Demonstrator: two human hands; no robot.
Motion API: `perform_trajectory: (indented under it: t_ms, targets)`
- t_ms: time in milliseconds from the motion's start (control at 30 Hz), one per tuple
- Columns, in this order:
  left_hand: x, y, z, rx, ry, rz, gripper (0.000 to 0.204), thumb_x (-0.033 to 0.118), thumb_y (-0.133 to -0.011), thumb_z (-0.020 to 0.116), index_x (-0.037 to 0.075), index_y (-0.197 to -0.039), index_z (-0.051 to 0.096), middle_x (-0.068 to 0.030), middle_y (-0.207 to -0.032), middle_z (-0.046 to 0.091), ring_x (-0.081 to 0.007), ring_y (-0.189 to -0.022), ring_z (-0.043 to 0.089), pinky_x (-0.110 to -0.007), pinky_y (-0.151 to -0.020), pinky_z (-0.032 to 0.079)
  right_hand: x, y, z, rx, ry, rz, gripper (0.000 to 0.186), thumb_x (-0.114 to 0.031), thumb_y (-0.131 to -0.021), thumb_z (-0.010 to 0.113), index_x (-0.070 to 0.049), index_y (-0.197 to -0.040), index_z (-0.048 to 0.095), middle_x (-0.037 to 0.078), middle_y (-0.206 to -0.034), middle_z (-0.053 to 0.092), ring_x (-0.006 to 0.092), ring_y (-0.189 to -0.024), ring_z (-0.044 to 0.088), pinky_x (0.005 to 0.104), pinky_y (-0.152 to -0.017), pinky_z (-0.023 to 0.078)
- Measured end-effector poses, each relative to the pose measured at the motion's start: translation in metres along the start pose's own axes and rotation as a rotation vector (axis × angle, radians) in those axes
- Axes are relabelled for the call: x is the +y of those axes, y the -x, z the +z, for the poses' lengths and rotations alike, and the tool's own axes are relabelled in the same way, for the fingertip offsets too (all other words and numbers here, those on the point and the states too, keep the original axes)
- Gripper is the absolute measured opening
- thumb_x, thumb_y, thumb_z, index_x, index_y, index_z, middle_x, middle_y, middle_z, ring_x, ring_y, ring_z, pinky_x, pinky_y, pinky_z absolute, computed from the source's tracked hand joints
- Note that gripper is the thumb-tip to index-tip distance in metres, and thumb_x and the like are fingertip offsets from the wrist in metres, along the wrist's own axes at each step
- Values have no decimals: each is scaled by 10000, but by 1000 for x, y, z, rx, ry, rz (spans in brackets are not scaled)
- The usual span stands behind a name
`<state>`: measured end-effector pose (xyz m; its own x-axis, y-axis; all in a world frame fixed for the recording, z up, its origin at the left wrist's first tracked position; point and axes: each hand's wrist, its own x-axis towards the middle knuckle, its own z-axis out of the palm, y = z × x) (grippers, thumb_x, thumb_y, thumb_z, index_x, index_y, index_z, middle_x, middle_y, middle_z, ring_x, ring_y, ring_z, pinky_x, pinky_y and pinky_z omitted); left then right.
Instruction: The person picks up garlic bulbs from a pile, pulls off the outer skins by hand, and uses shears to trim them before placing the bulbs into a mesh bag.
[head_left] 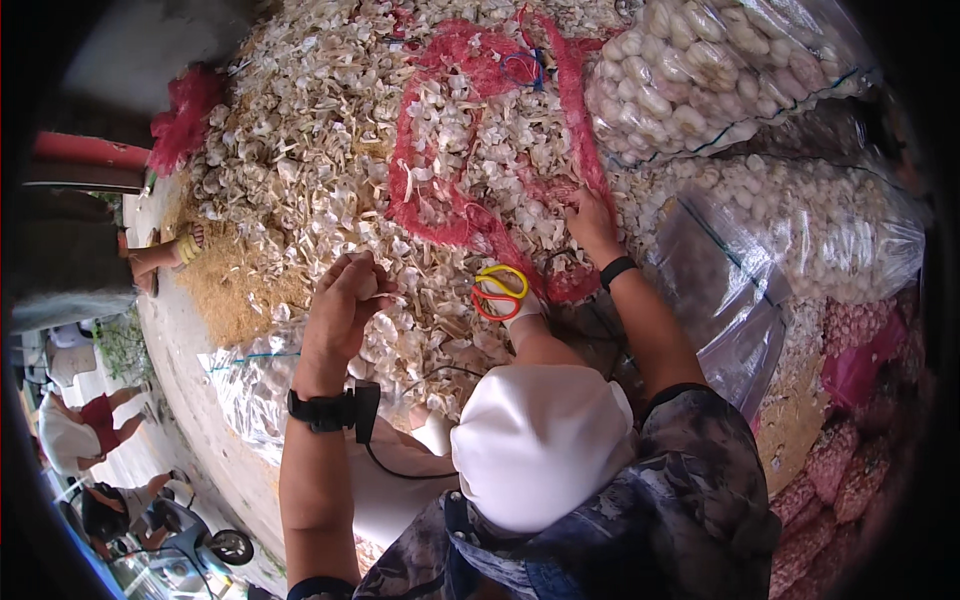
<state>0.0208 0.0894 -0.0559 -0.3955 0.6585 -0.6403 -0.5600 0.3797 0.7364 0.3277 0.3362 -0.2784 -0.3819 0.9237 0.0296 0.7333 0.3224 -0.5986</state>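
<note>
My left hand (347, 305) is raised over a heap of dry garlic skins (340, 180). Its fingers curl round a pale garlic bulb (368, 286), partly hidden by them. Further right, my right hand (595, 228) reaches down to the skins beside a red mesh bag (573, 110). Its fingers are bent together, and whatever is between them is hidden. Between my hands, scissors (501, 292) with red and yellow handles lie by my foot. The mesh bag spreads loosely over the heap, with skins showing through and within it.
Large clear bags of garlic bulbs (690, 60) and smaller garlic (810, 215) stand at the right. An empty-looking clear plastic bag (725, 300) lies near my right forearm. Full red mesh sacks (835, 470) are at lower right. Another person's foot (185, 248) is at the left.
</note>
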Motion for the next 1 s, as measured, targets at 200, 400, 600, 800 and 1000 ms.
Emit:
perform_trajectory:
  t_ms: [200, 400, 600, 800, 1000]
  targets:
    - [2, 7, -4, -5, -86, 4, 167, 190, -943, 563, 53, -1034, 588, -61, -888, 615, -185, -817, 643, -264, -646, 495, 11, 35, -15, -68, 421, 60, 480, -154, -748, 731, -125, -1194, 558, 150, -1082, 630, 394, -1038, 580, 443, -915, 467]
    - [0, 3, 1, -39, -139, -1, 150, 217, -952, 576, 78, -1006, 594, -36, -873, 626, -156, -814, 655, -251, -653, 510, 5, 30, -13, -7, -552, 501, 367, -201, -870, 661, -121, -1206, 539, 103, -985, 670, 337, -855, 653, 448, -767, 536]
    - [-3, 0, -1, -67, -120, -28, 167, 225, -982, 540, 71, -952, 596, -35, -806, 622, -141, -765, 652, -259, -637, 509, -128, 21, -55, -314, -1859, 766, 389, -399, -981, 529, -115, -1245, 532, 147, -1130, 652, 210, -756, 651, 310, -613, 541]
    - [-13, 1, 14, -175, -189, 80, 181, 215, -958, 619, 65, -1057, 598, -1, -787, 612, -91, -682, 582, -238, -642, 483, -184, 30, -38, -905, -1532, 273, 440, -394, -1044, 362, -123, -1389, 396, 172, -1080, 662, 119, -623, 559, 247, -567, 457]
    - [-6, 6, 19, -215, -363, 218, 383, 243, -946, 648, 44, -1256, 541, -12, -904, 632, -67, -727, 558, -233, -663, 474, -259, 48, -36, -889, -1244, -91, 486, -414, -1060, 286, -55, -1314, 491, 54, -812, 631, 74, -474, 497, 216, -429, 402]
